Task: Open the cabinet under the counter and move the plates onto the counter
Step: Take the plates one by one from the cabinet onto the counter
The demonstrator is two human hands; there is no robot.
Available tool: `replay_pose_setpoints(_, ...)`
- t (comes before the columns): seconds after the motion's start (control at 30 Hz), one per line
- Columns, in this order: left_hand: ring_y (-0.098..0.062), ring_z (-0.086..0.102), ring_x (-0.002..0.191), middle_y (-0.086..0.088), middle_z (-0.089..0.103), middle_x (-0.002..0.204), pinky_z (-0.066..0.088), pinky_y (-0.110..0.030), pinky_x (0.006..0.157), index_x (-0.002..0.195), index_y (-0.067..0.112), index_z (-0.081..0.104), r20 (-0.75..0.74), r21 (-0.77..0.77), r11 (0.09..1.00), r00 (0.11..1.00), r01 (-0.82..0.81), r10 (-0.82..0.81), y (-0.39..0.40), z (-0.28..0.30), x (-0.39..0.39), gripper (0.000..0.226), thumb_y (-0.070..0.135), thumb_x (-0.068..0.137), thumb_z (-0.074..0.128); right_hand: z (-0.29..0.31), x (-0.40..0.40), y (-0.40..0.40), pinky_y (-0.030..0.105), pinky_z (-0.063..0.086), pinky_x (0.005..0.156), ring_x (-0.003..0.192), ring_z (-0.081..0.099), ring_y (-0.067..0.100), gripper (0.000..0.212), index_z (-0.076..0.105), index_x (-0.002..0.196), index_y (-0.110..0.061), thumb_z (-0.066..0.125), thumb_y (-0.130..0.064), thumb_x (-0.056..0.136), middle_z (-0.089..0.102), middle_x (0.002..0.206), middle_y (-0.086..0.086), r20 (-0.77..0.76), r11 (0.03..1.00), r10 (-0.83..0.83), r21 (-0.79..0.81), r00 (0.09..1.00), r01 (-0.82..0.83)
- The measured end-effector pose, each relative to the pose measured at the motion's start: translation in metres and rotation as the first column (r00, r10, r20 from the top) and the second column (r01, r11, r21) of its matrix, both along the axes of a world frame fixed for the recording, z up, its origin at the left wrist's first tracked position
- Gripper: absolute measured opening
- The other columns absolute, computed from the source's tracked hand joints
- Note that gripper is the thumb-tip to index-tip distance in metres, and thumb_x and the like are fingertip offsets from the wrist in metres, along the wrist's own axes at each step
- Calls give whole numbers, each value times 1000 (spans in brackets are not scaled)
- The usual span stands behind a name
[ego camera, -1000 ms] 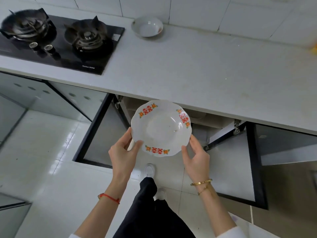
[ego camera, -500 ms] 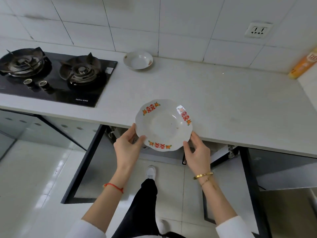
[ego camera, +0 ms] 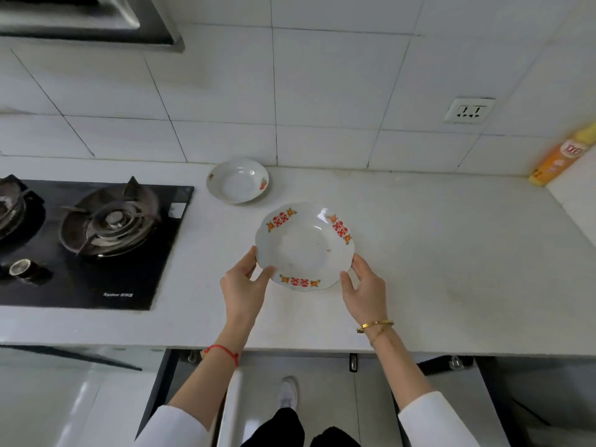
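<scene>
Head view: the left hand (ego camera: 242, 287) and right hand (ego camera: 364, 287) pinch opposite rim edges of a scalloped white plate with red motifs (ego camera: 304, 245), held between them over the counter (ego camera: 435, 253). It looks rigid, glazed, probably slippery and breakable; the rim suits gripping. A smaller dish (ego camera: 238, 179) sits beyond the hands.
</scene>
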State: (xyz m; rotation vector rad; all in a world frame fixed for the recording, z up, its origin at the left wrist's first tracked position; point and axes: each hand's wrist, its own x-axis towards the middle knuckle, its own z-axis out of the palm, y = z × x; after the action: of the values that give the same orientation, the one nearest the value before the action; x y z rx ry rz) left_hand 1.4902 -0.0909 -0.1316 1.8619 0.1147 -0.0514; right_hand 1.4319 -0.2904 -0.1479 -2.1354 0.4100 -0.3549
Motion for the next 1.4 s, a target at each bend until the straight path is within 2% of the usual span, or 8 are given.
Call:
replay_pose_setpoints(0.07,-15,58,124,-1,63,131,43,-28,107,134,13,58,-2,13,1000,1000,11,-11,-5,-3,25,54,14,83,75,-1,25,-5,-2,38,79,105,60,7,42,52,131,-15,55,-8,90,64,120,-8,-10,1000,-11,-17,1000,10)
replay_pose_setpoints(0.17,-16,57,124,-1,62,131,42,-27,107,134,13,57,-32,15,1000,999,14,-13,-15,-9,62,54,13,83,74,-5,60,-15,17,48,79,97,66,21,39,55,127,-15,55,-8,88,68,113,-5,-37,999,-26,-37,999,25)
replay_pose_setpoints(0.23,-16,56,125,-1,62,133,41,-26,107,135,14,57,-46,25,1000,999,18,-17,-23,-12,84,54,14,84,73,-9,83,-23,21,47,82,101,65,22,38,55,126,-14,55,-7,88,69,112,-2,-55,999,-28,-35,998,26)
replay_pose_setpoints(0.5,-20,58,123,-4,64,129,43,-35,109,135,16,57,-90,55,998,996,10,-5,-59,-32,165,53,12,84,72,-30,175,-57,21,43,84,109,61,21,36,55,123,-12,54,-6,88,67,115,2,-138,999,-28,-39,990,22)
replay_pose_setpoints(0.7,-20,61,116,-1,68,123,44,-30,106,135,20,57,-118,105,994,993,-16,29,-88,-58,219,51,15,86,71,-53,236,-84,25,44,87,112,60,23,37,54,125,-13,53,-6,89,66,117,3,-217,1000,-8,-9,976,6)
replay_pose_setpoints(0.83,-24,62,114,-2,70,121,46,-40,106,134,19,59,-163,105,993,984,-54,70,-102,-78,246,49,16,86,70,-72,269,-99,24,43,88,115,58,22,40,53,128,-13,53,-8,89,65,119,4,-250,1000,18,-7,968,-20)
replay_pose_setpoints(0.97,-19,61,118,0,69,122,42,-32,106,134,19,59,-179,104,992,980,-72,90,-109,-92,261,49,15,86,71,-84,289,-108,24,43,86,112,59,23,37,53,126,-13,53,-7,89,66,118,5,-265,998,64,11,962,-63)
replay_pose_setpoints(1.4,-21,58,121,0,65,128,39,-31,104,138,18,53,-186,143,988,980,-48,75,-120,-110,282,54,16,87,70,-103,315,-118,22,43,86,112,60,23,39,50,129,-12,55,-9,91,65,118,6,-306,996,82,-10,948,-89)
